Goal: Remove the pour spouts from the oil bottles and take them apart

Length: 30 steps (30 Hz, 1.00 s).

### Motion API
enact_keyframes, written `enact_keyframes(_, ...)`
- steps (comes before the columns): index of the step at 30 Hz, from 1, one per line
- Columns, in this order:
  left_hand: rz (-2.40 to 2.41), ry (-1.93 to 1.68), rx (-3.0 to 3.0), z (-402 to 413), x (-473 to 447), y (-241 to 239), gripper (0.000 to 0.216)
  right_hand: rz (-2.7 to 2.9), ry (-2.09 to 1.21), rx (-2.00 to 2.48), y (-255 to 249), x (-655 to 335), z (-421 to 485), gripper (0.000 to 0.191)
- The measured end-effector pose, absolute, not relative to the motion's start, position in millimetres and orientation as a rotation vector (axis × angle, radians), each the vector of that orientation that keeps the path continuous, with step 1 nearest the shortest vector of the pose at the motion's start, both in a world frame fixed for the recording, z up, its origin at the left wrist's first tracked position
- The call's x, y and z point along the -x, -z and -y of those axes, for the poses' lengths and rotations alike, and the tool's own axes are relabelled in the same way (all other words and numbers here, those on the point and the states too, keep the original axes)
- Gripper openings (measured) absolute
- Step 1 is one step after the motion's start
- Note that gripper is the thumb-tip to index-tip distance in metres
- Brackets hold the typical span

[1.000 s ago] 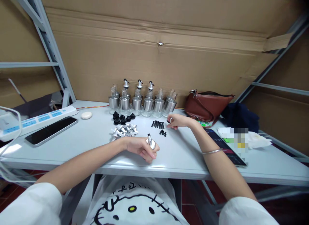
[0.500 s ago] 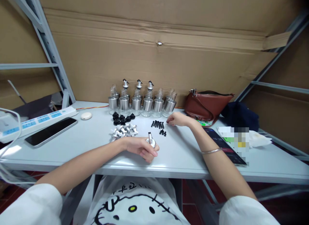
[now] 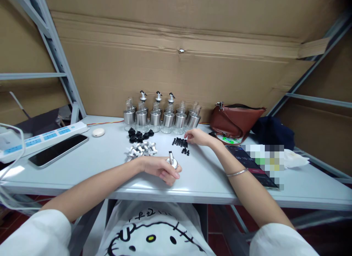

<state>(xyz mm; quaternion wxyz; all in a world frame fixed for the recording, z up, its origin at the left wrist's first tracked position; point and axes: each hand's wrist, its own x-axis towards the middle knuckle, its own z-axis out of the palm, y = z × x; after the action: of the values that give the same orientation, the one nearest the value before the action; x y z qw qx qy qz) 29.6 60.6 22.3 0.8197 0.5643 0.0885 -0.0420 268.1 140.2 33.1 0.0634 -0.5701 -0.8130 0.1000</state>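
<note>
My left hand (image 3: 162,169) rests near the table's front edge, fingers wrapped round a silver bottle pourer (image 3: 171,160) whose dark-tipped spout points up. My right hand (image 3: 196,136) reaches in from the right. Its curled fingertips meet at the right end of a row of small black levers (image 3: 179,142), and whatever is between them is too small to make out. Just in front of that row lie several tiny black caps (image 3: 185,151). To the left are a pile of silver pourer heads (image 3: 141,149) and a cluster of black ribbed stoppers (image 3: 139,135).
Glass bottles with steel bands (image 3: 168,119) stand in rows at the back, three with pourers fitted. A brown bag (image 3: 238,120) and a lit phone (image 3: 253,166) are on the right. At left lie another phone (image 3: 58,150), a power strip (image 3: 45,136) and a white round case (image 3: 98,132).
My right hand has moved slightly left, its fingertips now at the right end of the black levers. My left hand keeps the pourer in the same place.
</note>
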Motion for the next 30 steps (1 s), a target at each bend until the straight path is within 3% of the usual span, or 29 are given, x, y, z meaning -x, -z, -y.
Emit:
enact_keyframes(11, -0.177, 0.074, -1.193, -60, -30, -24, 0.031, 2.449, -0.188, 1.624, -27, -261, -141, 0.022)
enact_keyframes(18, -0.164, 0.082, -1.188, -61, -30, -22, 0.033, 2.386, -0.149, 1.623, -21, -249, -140, 0.011)
enact_keyframes(30, -0.191, 0.077, -1.198, -61, -30, -23, 0.034, 2.356, 0.003, 1.577, -18, -241, -138, 0.022)
